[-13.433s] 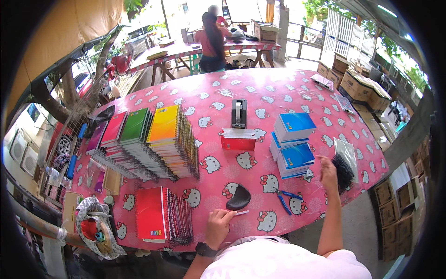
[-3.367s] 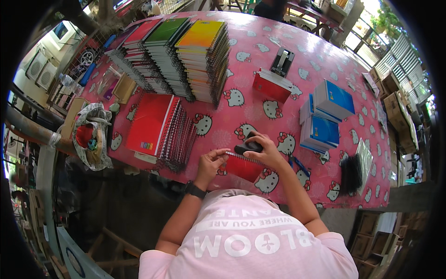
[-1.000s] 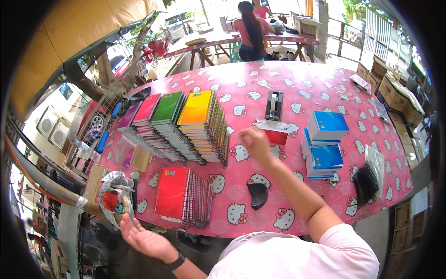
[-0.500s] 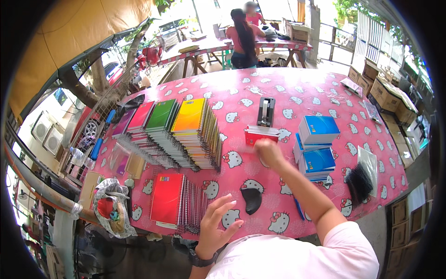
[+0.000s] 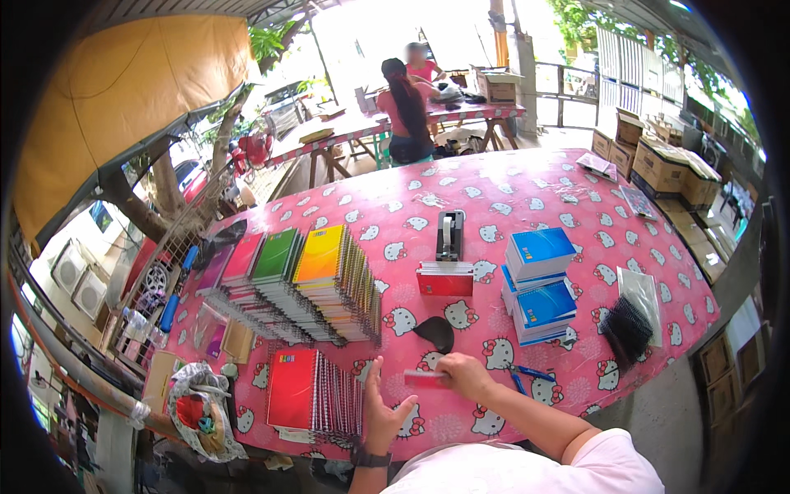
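My right hand point(image 5: 466, 377) is closed on the end of a thin red booklet point(image 5: 421, 379), seen nearly edge-on above the table. My left hand point(image 5: 383, 418) is open, thumb and fingers apart, just right of a pile of red spiral notebooks point(image 5: 292, 387). Farther off, a small stack of red booklets point(image 5: 445, 284) stands against a black tape dispenser point(image 5: 450, 235). Between that stack and my right hand lies a smooth black object point(image 5: 435, 333) whose kind I cannot make out.
Stacks of yellow point(image 5: 319, 253), green, pink and purple spiral notebooks stand at left. Small blue notebooks point(image 5: 541, 247) are piled at right, near blue pens point(image 5: 533, 373) and black binding coils point(image 5: 623, 329). The table has a pink patterned cover point(image 5: 527, 177). Two people work at a far table.
My right hand has drawn back from the small red stack toward me, now with a thin red booklet in it. My left hand stays open near the red notebooks. The view has shifted.
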### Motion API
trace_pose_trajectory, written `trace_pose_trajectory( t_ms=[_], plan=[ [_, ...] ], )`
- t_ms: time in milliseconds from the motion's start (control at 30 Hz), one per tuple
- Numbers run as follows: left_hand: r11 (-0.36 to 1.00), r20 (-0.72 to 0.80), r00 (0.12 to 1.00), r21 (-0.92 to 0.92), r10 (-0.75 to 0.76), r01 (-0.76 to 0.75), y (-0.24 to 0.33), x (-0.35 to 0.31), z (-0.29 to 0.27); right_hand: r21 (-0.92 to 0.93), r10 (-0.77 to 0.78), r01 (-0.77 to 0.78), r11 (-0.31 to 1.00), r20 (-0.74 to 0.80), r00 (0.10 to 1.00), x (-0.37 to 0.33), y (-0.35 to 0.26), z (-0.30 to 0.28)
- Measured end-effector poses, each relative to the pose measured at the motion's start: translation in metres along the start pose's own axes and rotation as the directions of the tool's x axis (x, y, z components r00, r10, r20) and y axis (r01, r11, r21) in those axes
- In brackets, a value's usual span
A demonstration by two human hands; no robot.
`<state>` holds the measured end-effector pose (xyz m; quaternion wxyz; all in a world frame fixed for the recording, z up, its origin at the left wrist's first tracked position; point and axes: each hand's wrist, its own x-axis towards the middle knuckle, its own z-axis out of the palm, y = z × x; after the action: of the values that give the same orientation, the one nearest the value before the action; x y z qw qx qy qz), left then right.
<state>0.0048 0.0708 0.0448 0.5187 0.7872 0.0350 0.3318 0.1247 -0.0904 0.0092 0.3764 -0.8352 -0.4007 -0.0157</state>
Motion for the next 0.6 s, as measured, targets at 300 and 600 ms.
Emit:
trace_pose_trajectory(
  t_ms=[300,600],
  plan=[
    [0.868,0.158,0.935,-0.347,-0.319,0.355,-0.095,-0.053,0.017,0.511,0.255,-0.211,0.833,-0.017,0.967,-0.028,-0.016,0.014],
    [0.987,-0.038,0.999,0.156,-0.033,0.038,-0.013,-0.035,0.023,0.738,0.418,-0.255,0.625,-0.04,0.908,-0.038,0.003,0.064]
  ],
)
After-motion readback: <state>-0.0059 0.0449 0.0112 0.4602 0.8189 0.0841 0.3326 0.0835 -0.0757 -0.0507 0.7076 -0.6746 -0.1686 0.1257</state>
